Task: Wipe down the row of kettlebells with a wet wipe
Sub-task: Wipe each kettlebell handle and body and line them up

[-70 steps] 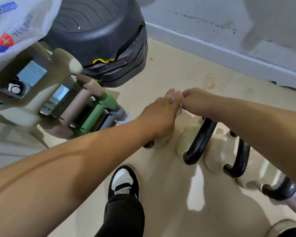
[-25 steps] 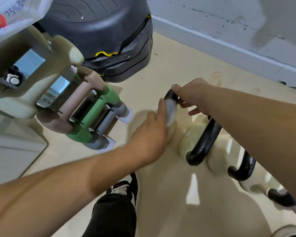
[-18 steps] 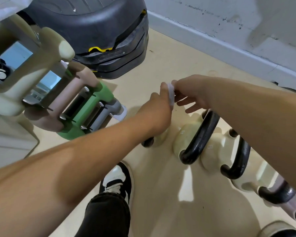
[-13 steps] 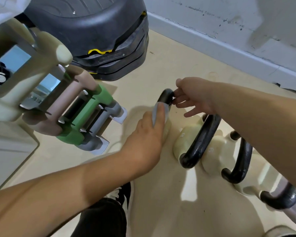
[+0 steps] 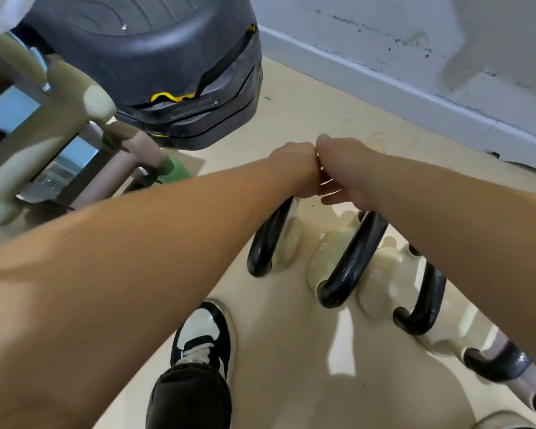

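Observation:
A row of cream kettlebells with black handles runs along the floor from centre to lower right. The leftmost kettlebell [image 5: 287, 239] sits just under my hands, the second kettlebell [image 5: 322, 258] is to its right, and a third kettlebell [image 5: 381, 283] follows. My left hand [image 5: 294, 168] is a closed fist above the first handle. My right hand [image 5: 345, 171] presses against it thumb to knuckle, its lower fingers loosely curled. The wet wipe is hidden between the two hands.
A rack of cream, mauve and green dumbbells [image 5: 53, 168] stands at the left. A stack of black step platforms [image 5: 155, 63] sits behind it by the grey wall skirting [image 5: 384, 78]. My black-and-white shoe [image 5: 203, 339] is on the beige floor below my arms.
Half a second ago my left hand pressed the wipe on the first kettlebell's handle with my right hand steadying it. Both hands have since lifted and met above the handle.

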### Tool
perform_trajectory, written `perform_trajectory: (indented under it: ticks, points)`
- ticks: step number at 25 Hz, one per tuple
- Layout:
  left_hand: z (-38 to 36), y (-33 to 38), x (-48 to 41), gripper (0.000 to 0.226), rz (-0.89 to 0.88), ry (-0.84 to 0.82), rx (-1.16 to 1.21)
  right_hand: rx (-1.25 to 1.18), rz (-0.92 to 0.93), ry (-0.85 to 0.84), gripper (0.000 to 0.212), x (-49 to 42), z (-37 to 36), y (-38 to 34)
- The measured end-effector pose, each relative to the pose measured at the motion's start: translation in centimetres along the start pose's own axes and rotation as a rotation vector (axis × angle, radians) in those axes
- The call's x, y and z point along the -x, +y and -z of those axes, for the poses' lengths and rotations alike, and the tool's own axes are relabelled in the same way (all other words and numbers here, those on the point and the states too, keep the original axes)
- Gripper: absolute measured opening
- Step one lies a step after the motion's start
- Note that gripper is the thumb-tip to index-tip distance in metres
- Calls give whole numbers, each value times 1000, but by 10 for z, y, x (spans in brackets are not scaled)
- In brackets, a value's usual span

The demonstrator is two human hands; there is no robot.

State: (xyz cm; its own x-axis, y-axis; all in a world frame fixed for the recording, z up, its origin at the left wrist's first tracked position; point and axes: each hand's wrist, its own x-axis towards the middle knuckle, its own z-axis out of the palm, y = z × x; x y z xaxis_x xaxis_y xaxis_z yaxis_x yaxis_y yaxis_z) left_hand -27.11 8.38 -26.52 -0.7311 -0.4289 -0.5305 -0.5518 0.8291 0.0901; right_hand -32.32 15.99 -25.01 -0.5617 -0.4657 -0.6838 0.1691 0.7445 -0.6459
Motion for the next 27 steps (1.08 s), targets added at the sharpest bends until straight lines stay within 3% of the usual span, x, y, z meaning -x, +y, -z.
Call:
perform_trajectory:
  ticks: [2, 5, 8, 11, 13, 15, 18, 20, 22, 24, 27]
  points:
    - [-16, -5, 18, 25, 75, 107, 197, -3, -9, -42, 42, 0, -4, 2]
    - [-54, -13, 72, 61, 9, 228, 560, -18, -14, -69, 30, 0, -2, 3]
    - [-81, -22, 121, 81, -42, 312, 685, 7, 6, -87, 33, -1, 0, 4]
    - [-65, -27, 110, 73, -27, 268, 816, 0, -4, -125, 34, 2, -2, 8]
    - [-43, -29, 76, 46, -3, 183, 903, -18, -2, -144, 34, 8, -3, 7]
    - [-25, -26, 41, 27, 17, 137, 836, -14, -5, -145, 34, 16, 0, 3]
    - [-26, -16, 31, 28, 41, 162, 774, -2, -2, -160, 27, 21, 7, 3]
    - [-43, -23, 48, 44, -33, 191, 790, -49, 8, -195, 22, 21, 7, 5]
    - [-71, -30, 82, 67, -85, 242, 607, -30, 17, -207, 22, 17, 10, 11]
    - [-104, -33, 123, 71, -142, 343, 480, 4, 36, -214, 28, 14, 6, 11]
    - [-107, -34, 131, 77, -188, 378, 514, 56, 63, -194, 39, 12, 1, 12]
